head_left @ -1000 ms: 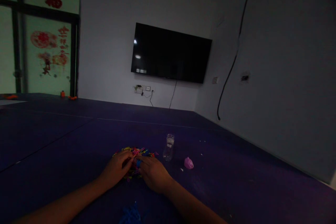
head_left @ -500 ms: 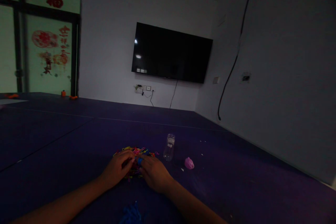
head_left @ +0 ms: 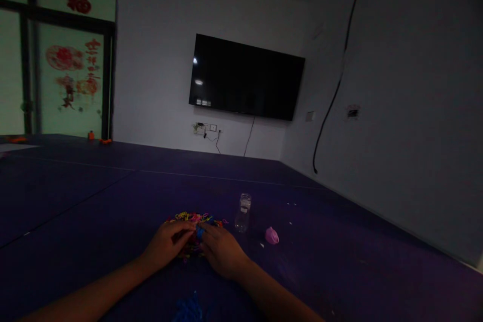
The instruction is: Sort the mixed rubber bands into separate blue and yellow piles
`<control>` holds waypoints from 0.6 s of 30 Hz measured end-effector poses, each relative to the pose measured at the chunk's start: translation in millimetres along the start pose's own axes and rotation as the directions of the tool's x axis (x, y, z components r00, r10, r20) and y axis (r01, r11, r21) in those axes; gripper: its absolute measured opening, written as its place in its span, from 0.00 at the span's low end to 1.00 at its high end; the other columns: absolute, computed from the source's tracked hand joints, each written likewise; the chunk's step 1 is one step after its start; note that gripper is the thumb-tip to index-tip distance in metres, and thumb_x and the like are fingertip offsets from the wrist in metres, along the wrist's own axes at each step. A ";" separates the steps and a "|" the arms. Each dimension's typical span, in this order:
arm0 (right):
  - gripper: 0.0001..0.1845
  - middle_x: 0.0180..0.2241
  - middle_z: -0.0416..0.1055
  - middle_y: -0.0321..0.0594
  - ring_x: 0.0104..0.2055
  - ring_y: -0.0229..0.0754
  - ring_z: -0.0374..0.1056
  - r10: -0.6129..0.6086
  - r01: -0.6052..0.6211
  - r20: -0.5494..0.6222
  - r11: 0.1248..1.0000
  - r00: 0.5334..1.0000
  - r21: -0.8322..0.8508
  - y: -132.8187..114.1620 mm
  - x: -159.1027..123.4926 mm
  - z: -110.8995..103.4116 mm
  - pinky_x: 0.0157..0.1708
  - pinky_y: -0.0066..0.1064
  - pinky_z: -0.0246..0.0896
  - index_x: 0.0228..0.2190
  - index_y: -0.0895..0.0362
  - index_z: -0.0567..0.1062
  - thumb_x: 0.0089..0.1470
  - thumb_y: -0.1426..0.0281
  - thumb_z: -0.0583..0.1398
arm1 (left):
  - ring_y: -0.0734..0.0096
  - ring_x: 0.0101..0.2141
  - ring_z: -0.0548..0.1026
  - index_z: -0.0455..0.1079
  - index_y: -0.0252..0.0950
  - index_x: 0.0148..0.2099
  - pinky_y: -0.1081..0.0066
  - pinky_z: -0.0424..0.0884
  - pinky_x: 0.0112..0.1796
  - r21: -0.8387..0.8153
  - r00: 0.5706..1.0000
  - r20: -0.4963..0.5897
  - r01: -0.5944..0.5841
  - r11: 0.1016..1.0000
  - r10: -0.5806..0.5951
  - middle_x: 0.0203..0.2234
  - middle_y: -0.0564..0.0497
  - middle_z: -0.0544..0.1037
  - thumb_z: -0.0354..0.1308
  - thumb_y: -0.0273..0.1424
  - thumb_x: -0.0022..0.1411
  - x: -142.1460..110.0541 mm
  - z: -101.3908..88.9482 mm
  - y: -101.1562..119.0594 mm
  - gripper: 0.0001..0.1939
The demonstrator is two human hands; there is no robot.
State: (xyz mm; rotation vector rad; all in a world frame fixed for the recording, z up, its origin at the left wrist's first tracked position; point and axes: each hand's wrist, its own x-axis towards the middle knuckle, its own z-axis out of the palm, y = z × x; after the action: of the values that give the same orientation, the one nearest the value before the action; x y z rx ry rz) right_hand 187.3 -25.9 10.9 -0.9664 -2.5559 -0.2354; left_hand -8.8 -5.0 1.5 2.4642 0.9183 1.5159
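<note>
A heap of small colourful loops that look like rubber bands [head_left: 194,249] lies on the purple tabletop, partly covered by my hands. My left hand [head_left: 168,241] is over its left side, thumb and forefinger closed at the tips; whatever is between them is too small to make out. My right hand [head_left: 223,251] is opposite, its fingertips curled against a bit of blue loops [head_left: 199,232]. Both hands' fingertips nearly meet over the heap. Nearer to me is a separate bunch of blue loops [head_left: 188,309], dim and partly cut off by the lower edge.
A clear plastic bottle [head_left: 242,214] stands right of the heap, with a pink lid-like object [head_left: 271,235] beyond it. White scraps [head_left: 262,245] are scattered nearby. Orange objects [head_left: 105,141] sit on the far edge by the door. A television [head_left: 247,78] hangs on the wall.
My left fingertips have shifted slightly right, closer to the right hand's. More of the blue loops shows between the hands. The other objects stay where they were.
</note>
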 end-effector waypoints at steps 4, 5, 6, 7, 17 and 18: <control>0.19 0.56 0.58 0.48 0.54 0.45 0.59 -0.001 0.001 0.002 1.000 1.000 -0.010 2.4 0.5 3.4 0.51 0.36 0.56 0.51 0.59 0.63 0.59 0.69 0.49 | 0.68 0.32 0.78 0.73 0.38 0.37 0.70 0.74 0.36 -0.003 1.000 0.009 0.008 1.000 -0.008 0.32 0.50 0.80 0.51 0.30 0.59 0.3 -1.7 2.7 0.09; 0.19 0.56 0.58 0.48 0.54 0.44 0.59 0.000 0.000 0.002 1.000 1.000 -0.011 2.7 0.7 3.9 0.51 0.36 0.56 0.52 0.59 0.62 0.59 0.69 0.49 | 0.68 0.32 0.78 0.73 0.38 0.37 0.70 0.74 0.36 -0.002 1.000 0.013 0.011 1.000 -0.011 0.32 0.50 0.80 0.51 0.30 0.59 0.2 -2.1 3.8 0.09; 0.20 0.56 0.58 0.48 0.53 0.44 0.59 0.002 -0.002 0.002 1.000 1.000 -0.010 2.7 0.8 4.1 0.51 0.36 0.56 0.52 0.59 0.61 0.59 0.70 0.49 | 0.68 0.32 0.78 0.72 0.39 0.38 0.70 0.74 0.36 0.001 1.000 0.017 0.013 1.000 -0.013 0.32 0.50 0.80 0.51 0.30 0.59 0.1 -2.6 5.0 0.09; 0.20 0.55 0.59 0.48 0.53 0.44 0.60 0.004 -0.004 0.003 1.000 1.000 -0.008 2.6 1.0 4.0 0.51 0.36 0.56 0.53 0.58 0.61 0.59 0.70 0.49 | 0.68 0.32 0.78 0.72 0.39 0.39 0.70 0.74 0.36 0.005 1.000 0.023 0.014 1.000 -0.014 0.32 0.50 0.80 0.51 0.31 0.59 0.0 -2.9 6.2 0.09; 0.25 0.58 0.55 0.48 0.55 0.46 0.58 0.034 -0.035 0.025 0.999 0.999 0.023 -0.5 0.3 -1.1 0.51 0.38 0.56 0.56 0.59 0.55 0.57 0.72 0.50 | 0.66 0.40 0.75 0.67 0.42 0.49 0.68 0.71 0.42 -0.015 0.987 0.160 0.023 1.000 -0.020 0.41 0.49 0.77 0.50 0.30 0.59 -4.8 -2.3 5.6 0.15; 0.25 0.58 0.54 0.48 0.55 0.46 0.58 0.036 -0.037 0.029 0.999 0.999 0.024 -0.4 0.2 -0.7 0.51 0.38 0.56 0.56 0.59 0.55 0.57 0.72 0.50 | 0.66 0.40 0.75 0.67 0.42 0.49 0.68 0.71 0.42 -0.021 0.985 0.174 0.028 0.999 -0.024 0.42 0.49 0.77 0.50 0.30 0.59 -5.3 -2.1 5.1 0.15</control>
State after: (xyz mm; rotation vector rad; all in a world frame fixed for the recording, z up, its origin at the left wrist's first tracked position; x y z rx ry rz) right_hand 187.2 -26.2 11.7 -1.0126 -2.5581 -0.1806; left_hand -10.1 -12.4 0.4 2.5087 0.8928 1.2719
